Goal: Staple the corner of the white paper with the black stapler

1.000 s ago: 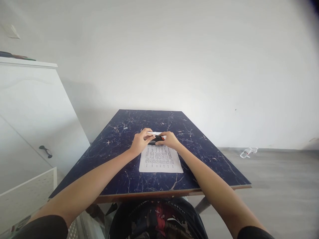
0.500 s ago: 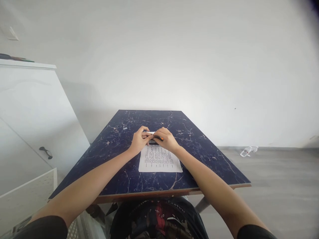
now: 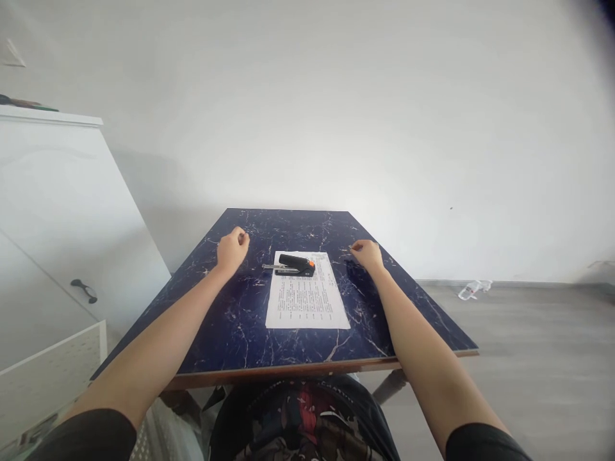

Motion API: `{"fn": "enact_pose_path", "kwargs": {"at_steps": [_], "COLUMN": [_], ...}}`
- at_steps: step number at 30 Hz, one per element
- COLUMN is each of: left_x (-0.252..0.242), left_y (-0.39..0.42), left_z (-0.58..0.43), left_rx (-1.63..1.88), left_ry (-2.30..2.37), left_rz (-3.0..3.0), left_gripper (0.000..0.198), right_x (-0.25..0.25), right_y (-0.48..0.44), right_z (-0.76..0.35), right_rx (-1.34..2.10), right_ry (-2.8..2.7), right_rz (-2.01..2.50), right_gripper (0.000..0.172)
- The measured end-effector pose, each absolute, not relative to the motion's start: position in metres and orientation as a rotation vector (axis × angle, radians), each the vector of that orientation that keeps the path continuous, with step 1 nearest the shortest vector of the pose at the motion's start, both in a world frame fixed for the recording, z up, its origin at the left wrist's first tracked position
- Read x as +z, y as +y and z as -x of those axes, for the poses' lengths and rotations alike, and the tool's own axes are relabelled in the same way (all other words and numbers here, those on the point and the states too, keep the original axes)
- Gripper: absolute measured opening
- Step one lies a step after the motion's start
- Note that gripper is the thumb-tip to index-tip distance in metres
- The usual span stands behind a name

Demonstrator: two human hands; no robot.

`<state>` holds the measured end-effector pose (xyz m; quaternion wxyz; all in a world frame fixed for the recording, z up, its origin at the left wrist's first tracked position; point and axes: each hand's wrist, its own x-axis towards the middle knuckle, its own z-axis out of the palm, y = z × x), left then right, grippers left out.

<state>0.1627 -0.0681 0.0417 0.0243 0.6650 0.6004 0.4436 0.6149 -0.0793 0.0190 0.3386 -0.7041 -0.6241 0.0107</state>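
A black stapler with an orange spot lies on the upper part of some printed paper. Its metal staple tray sticks out to the left, past the paper's edge. Left of the stapler and apart from it, my left hand hovers with its fingers curled together. My right hand is to the right of the paper, thumb and fingertips pinched. Whatever either pinch may hold is too small to make out.
The paper lies on a dark blue marbled table whose far edge is by a white wall. At left stands a white cabinet with a dark handle. A clear plastic item lies on the floor at right.
Both hands have let go of the stapler and moved apart, the left one to the left and the right one to the right. The stapler now rests on the paper, tray out.
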Motion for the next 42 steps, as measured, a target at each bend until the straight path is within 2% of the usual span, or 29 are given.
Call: {"fn": "enact_pose_path", "kwargs": {"at_steps": [3, 7, 12, 16, 21, 25, 32, 38, 42], "left_x": [0.026, 0.004, -0.002, 0.004, 0.010, 0.010, 0.009, 0.016, 0.025], "left_y": [-0.048, -0.029, -0.022, -0.026, -0.031, -0.033, -0.043, -0.061, -0.075], "left_z": [-0.142, -0.135, -0.136, -0.138, -0.140, -0.144, -0.166, -0.195, -0.205], "left_rx": [1.043, 0.654, 0.557, 0.579, 0.678, 0.775, 1.285, 1.521, 1.473], "left_ry": [2.074, 2.127, 2.057, 2.077, 1.969, 1.887, 1.604, 1.154, 1.073], "left_rz": [-2.178, -2.200, -2.291, -2.336, -2.423, -2.404, -2.027, -1.569, -1.806], "left_gripper": [0.024, 0.052, 0.048, 0.039, 0.031, 0.030, 0.026, 0.026, 0.025], "right_x": [0.011, 0.003, -0.003, -0.003, -0.002, -0.004, -0.006, -0.005, 0.000], "right_y": [-0.075, -0.069, -0.066, -0.066, -0.065, -0.064, -0.062, -0.058, -0.057], "right_z": [-0.628, -0.625, -0.621, -0.620, -0.621, -0.620, -0.618, -0.614, -0.599], "right_rx": [0.051, 0.048, 0.015, 0.006, 0.034, 0.058, 0.025, -0.077, -0.087], "right_ry": [-1.580, -1.709, -1.782, -1.769, -1.753, -1.771, -1.752, -1.830, -1.874], "right_rz": [1.980, 2.084, 2.174, 2.144, 2.148, 2.187, 2.197, 1.896, 1.626], "right_gripper": [0.017, 0.027, 0.048, 0.051, 0.040, 0.046, 0.048, 0.039, 0.030]}}
